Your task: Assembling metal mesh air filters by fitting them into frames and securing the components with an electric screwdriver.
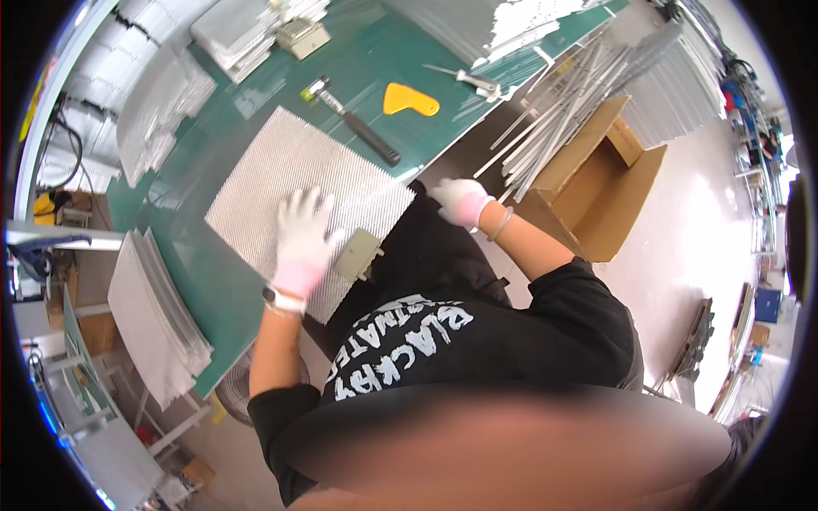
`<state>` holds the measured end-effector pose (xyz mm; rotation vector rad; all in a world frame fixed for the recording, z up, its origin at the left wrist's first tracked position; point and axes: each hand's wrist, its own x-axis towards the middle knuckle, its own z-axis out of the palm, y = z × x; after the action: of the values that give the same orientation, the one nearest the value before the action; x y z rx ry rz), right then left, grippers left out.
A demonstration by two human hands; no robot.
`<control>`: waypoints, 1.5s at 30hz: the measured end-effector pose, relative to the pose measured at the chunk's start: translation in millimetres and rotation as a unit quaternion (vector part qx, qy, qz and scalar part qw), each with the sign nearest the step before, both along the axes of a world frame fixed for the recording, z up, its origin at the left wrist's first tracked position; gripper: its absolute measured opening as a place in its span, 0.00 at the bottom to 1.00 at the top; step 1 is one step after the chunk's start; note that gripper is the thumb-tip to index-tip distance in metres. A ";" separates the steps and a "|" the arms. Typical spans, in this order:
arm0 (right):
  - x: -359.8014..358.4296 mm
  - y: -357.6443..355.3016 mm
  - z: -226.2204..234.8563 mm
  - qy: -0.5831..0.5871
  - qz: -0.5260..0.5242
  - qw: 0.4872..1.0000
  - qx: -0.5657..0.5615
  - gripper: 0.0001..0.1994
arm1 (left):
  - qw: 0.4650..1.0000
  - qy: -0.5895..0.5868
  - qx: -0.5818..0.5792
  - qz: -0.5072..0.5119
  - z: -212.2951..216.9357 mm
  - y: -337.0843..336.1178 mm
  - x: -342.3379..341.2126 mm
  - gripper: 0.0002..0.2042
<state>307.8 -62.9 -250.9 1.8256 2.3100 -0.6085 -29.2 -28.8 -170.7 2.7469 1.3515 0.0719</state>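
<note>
A silvery panel with a fine ribbed or mesh-like surface (256, 183) lies slantwise on the green table, its near edge reaching my black shirt. My left hand (304, 234), in a white and pink glove, rests flat on it with the fingers spread. Beside that hand, a small grey-green block (359, 254) sits at the panel's near edge. My right hand (460, 202), gloved alike, is off the panel's right corner with its fingers curled. Whatever those fingers may hold is too small or hidden to make out.
Beyond the panel lie a black-handled hammer (354, 121), a yellow scraper (411, 100) and a screwdriver-like tool (467, 79). To the right are thin metal strips (558, 119) and an open cardboard box (601, 192). Stacked white sheets (153, 315) stand at the left edge.
</note>
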 end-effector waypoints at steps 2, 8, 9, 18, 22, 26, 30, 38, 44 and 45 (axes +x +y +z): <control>47.2 11.4 -28.4 -0.136 -0.077 0.988 0.010 0.18 | 0.998 -0.006 -0.064 -0.004 27.5 -36.9 35.1 0.41; 114.3 32.6 -81.9 -0.174 -0.004 0.981 -0.085 0.12 | 0.997 0.026 -0.073 0.004 37.5 -67.2 47.0 0.37; 95.8 36.1 -54.1 -0.183 0.040 0.976 -0.107 0.12 | 0.998 0.005 -0.069 0.012 33.4 -65.4 33.2 0.36; -54.9 -41.0 148.8 0.243 0.117 0.911 0.312 0.05 | 0.974 -0.214 0.023 -0.067 24.2 -19.5 26.7 0.29; -168.6 -56.4 186.3 0.129 0.090 0.936 0.316 0.08 | 0.453 -0.759 -0.466 0.031 12.4 -54.6 121.2 0.31; -171.5 -64.1 169.1 0.453 0.195 0.778 0.390 0.14 | 0.582 -0.781 -0.214 0.066 3.7 -46.9 98.6 0.24; -100.2 -58.3 89.4 0.832 -0.051 0.490 -0.255 0.19 | 0.631 -0.755 -0.142 0.110 35.0 -59.9 -16.1 0.22; 57.5 5.9 60.2 0.901 -0.383 0.201 -0.041 0.12 | 0.565 -0.772 -0.282 0.069 16.9 -144.8 -27.4 0.20; 129.5 41.4 16.2 0.904 -0.377 0.190 0.075 0.11 | 0.648 -0.685 -0.330 -0.050 30.8 -152.9 -13.3 0.08; 123.7 38.8 33.5 0.919 -0.337 0.194 0.067 0.14 | 0.633 -0.709 -0.305 -0.053 33.7 -155.9 -15.5 0.07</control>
<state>431.5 -24.1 -217.5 -0.4177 -0.0429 1.2174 -44.7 -184.7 -137.0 1.2966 0.4861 1.1848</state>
